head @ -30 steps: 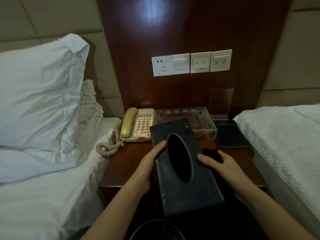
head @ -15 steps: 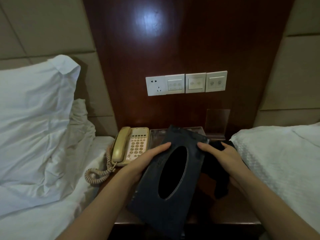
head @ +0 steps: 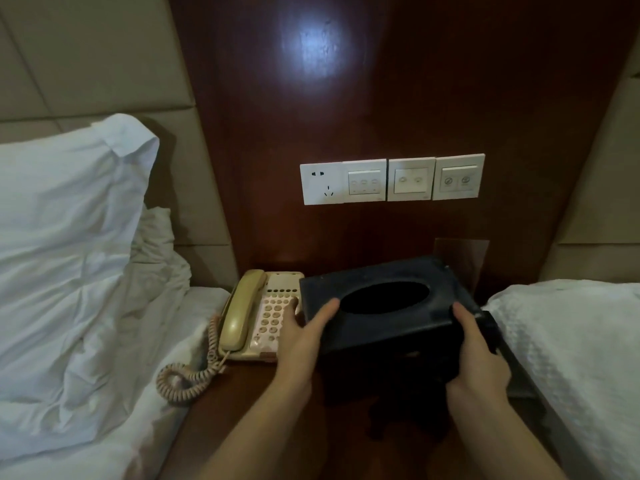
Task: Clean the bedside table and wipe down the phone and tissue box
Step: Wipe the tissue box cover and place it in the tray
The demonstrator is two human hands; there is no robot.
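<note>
Both hands, left [head: 304,337] and right [head: 479,355], grip the tissue box [head: 384,303] by its ends; I've turned it crosswise and carried it toward 12 o'clock, phone [head: 263,313] at its 9. I judge I'm setting it back.

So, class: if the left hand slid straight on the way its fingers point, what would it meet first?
The left hand already grips the tissue box. Its fingers point up and right along the box's left edge, so probably only box, then the wood wall panel; depth is unclear.

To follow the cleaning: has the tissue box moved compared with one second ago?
Yes. The tissue box has turned crosswise and moved back, toward the phone.
</note>
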